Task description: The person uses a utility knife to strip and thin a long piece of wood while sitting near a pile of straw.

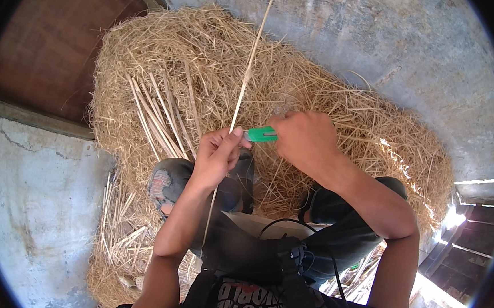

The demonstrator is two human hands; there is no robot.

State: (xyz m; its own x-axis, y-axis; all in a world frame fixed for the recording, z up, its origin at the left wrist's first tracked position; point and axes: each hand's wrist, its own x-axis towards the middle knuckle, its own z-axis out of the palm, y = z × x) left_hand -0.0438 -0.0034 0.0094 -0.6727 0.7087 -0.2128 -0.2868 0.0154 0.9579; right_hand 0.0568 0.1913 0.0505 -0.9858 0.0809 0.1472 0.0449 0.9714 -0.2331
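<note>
My left hand (218, 154) is closed around a long, thin, pale strip (246, 77) that looks like split bamboo or cane. The strip runs from high above the straw down past my left wrist toward my lap. In my right hand (307, 141) is a green utility knife (262, 134), its front end pointing left. That end meets the strip beside my left thumb; the blade's edge is too small to make out. Both hands are over the gap between my bent knees.
A large heap of dry straw (309, 84) spreads in front of me. Several pale sticks (155, 116) lie on it near my left knee. Beyond stands a grey-blue wall (392, 38), with a brown panel (60, 43) at the far left. More cut sticks (120, 208) lie lower left.
</note>
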